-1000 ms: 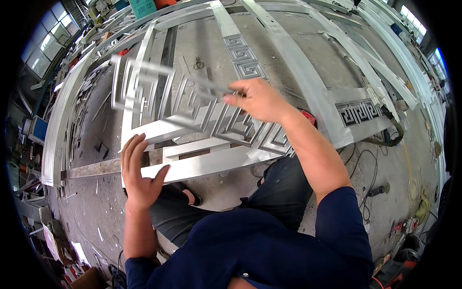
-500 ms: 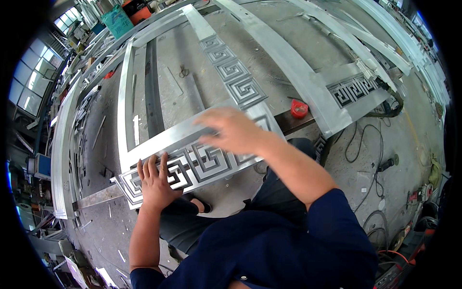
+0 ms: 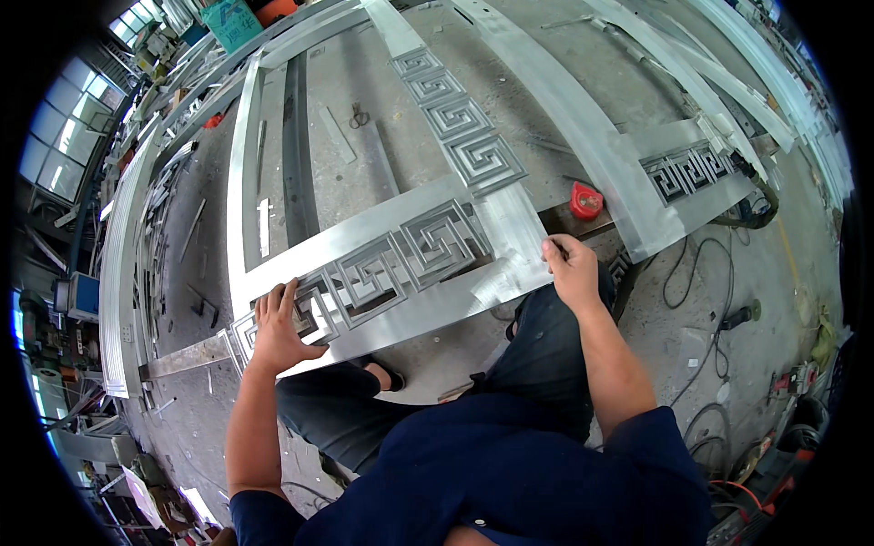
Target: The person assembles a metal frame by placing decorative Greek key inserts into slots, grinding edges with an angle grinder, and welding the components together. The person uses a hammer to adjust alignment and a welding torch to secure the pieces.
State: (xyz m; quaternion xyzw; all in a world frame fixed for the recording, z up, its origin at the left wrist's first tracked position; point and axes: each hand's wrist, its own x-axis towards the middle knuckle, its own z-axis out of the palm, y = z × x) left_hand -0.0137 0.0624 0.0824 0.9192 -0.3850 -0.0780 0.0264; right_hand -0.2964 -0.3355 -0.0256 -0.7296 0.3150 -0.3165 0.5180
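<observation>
Two hands at work here in the head view, and both are down on the metal! The left hand is spread open, fingers laid across the left end of a grey fretwork panel, thumb stretched out toward the person's body. And there's the panel itself, slanting across the near end of a big silver frame, over the gap between two rails; its left end pokes out beyond the frame's corner, its right end pulls up just short of an upright. Whether it sits down inside that gap, I can't tell.

Over to the right hand: fingers bent, thumb and forefinger close together at the frame's right edge, and whether they're actually gripping it, I can't call.

Up the middle upright runs a fretwork strip, a row of square spirals. A red tape measure rests on a brown bar just past the right hand; farther right, a dark fretwork piece fills an opening. Scissors lie on the floor beyond the frame, and a cable loops along on the right.
</observation>
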